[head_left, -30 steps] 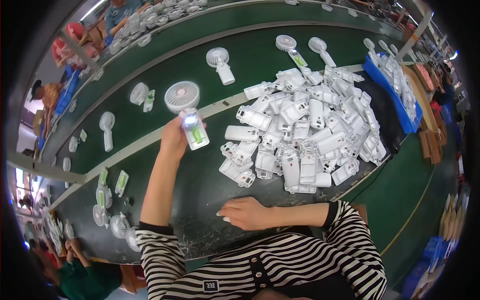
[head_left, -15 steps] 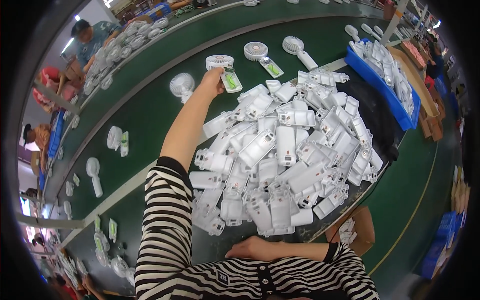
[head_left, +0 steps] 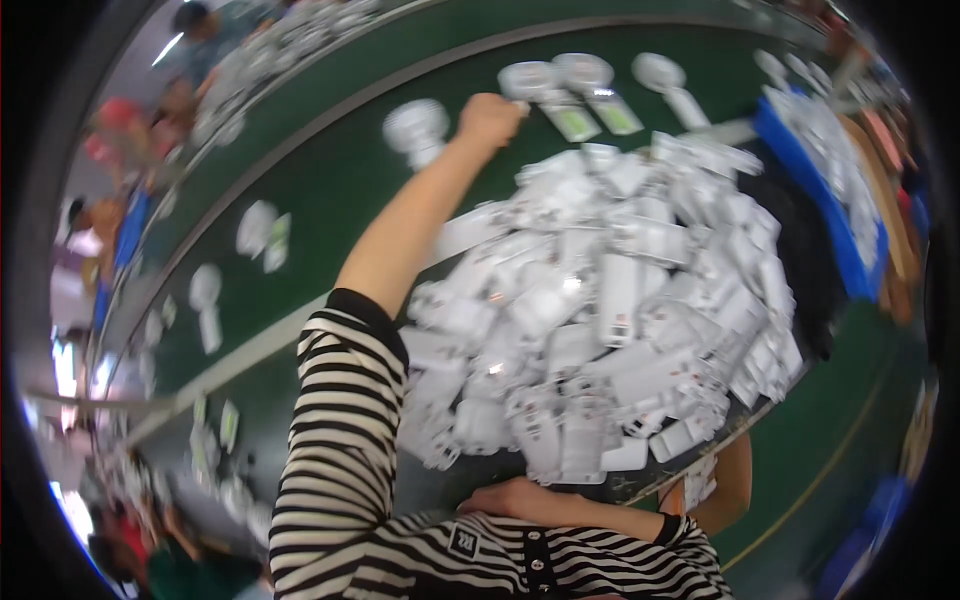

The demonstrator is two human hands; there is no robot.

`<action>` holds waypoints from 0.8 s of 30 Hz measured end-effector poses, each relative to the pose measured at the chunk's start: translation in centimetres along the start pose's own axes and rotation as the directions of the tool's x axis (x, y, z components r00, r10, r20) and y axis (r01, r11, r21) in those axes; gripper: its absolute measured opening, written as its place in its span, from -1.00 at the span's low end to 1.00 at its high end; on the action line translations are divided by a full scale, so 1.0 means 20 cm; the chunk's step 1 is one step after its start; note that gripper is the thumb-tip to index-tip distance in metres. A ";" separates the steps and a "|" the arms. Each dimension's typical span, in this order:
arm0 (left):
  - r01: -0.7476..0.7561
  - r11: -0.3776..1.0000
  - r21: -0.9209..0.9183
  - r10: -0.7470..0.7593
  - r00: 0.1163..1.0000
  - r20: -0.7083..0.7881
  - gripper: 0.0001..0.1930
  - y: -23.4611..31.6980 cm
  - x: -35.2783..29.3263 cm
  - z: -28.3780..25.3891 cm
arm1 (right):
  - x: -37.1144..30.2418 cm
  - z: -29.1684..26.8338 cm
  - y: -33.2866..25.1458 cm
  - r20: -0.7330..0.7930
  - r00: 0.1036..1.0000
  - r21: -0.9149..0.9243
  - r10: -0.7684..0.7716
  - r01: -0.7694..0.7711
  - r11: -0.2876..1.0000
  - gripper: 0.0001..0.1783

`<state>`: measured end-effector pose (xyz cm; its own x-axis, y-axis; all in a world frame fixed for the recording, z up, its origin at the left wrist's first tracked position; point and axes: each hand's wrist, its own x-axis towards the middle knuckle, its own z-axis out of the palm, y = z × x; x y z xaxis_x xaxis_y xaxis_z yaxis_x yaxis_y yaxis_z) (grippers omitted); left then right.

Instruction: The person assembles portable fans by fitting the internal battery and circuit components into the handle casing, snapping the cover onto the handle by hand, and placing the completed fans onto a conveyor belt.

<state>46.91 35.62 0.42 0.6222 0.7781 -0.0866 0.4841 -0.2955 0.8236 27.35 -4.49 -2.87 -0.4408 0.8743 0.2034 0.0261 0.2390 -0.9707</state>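
Note:
My left hand [head_left: 490, 120] reaches far over the belt, its fingers curled together beside the neck of a white handheld fan [head_left: 530, 80]. Blur hides what, if anything, its fingertips pinch. That fan's opened handle shows a green part. Just right of it lies another fan [head_left: 583, 70], also with green in its handle. Farther right is a fan with a plain white handle [head_left: 658, 70], and one more fan [head_left: 415, 122] lies left of my hand. Fingers extended, my right hand [head_left: 512, 497] rests at the near table edge, holding nothing, below a heap of white plastic housings [head_left: 620, 290].
At the right stands a blue bin [head_left: 800, 165] full of white parts, beside cardboard. A cardboard box [head_left: 735, 490] sits below the table's right edge. More fans [head_left: 205, 290] lie on the green belt [head_left: 330, 200] at left. Several people work beyond the far left.
The view has swung, so the scene sits farther right and blurs. The fan by my left hand is closer to its right neighbour, and my fingers have come off its handle. My right hand stays put.

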 end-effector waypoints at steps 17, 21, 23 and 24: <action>0.262 0.660 0.704 0.313 0.756 -0.575 -0.54 -0.91 -0.91 -1.02 | 0.05 0.04 -0.05 -0.220 0.973 -0.182 0.066 -0.108 0.977 -0.80; 0.302 0.753 0.585 0.218 0.725 -0.654 -0.52 -1.06 -0.73 -1.03 | 0.05 0.05 -0.05 -0.239 0.970 -0.088 0.043 -0.066 0.994 -0.79; 0.267 0.757 0.597 0.228 0.747 -0.624 -0.63 -1.04 -0.66 -0.99 | 0.02 0.06 -0.03 -0.276 0.960 -0.108 0.051 -0.083 0.991 -0.79; 0.249 0.762 0.598 0.224 0.764 -0.604 -0.68 -1.05 -0.63 -1.01 | 0.01 0.06 -0.03 -0.273 0.961 -0.112 0.043 -0.076 0.991 -0.79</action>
<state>16.48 43.14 -4.49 0.2124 0.8635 0.4574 0.8916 -0.3628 0.2710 26.15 -4.96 -2.38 -0.1777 0.9658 0.1886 0.1595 0.2174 -0.9630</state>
